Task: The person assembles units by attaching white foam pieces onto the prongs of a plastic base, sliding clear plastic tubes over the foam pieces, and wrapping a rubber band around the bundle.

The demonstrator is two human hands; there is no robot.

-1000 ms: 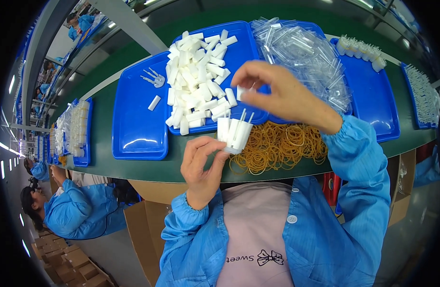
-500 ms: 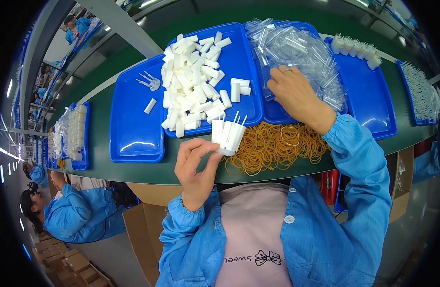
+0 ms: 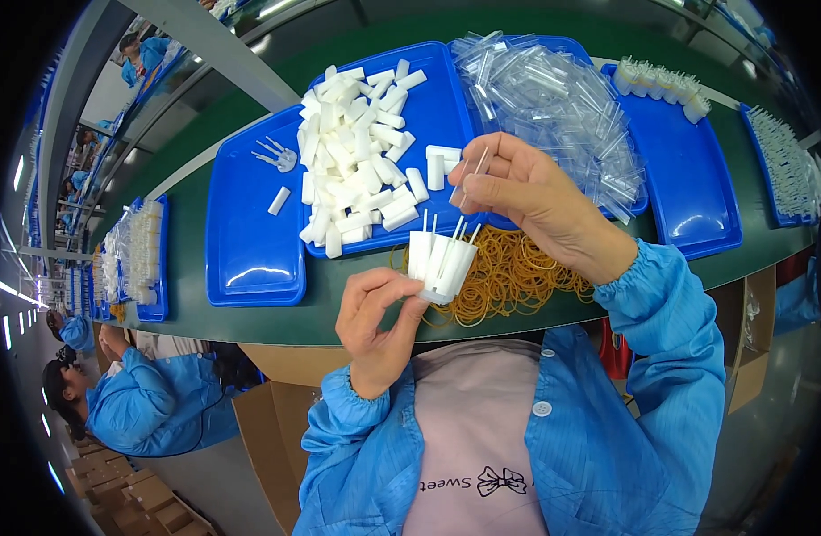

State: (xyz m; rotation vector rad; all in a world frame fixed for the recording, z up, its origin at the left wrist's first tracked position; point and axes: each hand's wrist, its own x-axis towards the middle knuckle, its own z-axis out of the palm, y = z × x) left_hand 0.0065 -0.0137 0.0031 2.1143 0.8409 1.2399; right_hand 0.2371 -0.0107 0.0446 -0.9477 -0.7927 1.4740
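Head view shows the left hand (image 3: 379, 322) curled shut around a small bundle of white plastic tubes (image 3: 439, 263), thin sticks poking from their tops, held over a heap of tan rubber bands (image 3: 517, 272) on the green belt (image 3: 187, 259). At two o'clock from the bundle, the right hand (image 3: 526, 192) pinches a clear slim sleeve (image 3: 471, 174) between thumb and fingertips, other fingers loosely bent. At eleven o'clock lies a blue tray (image 3: 437, 107) piled with loose white tubes (image 3: 357, 170); at one o'clock, clear sleeves (image 3: 553, 98) heap on another tray
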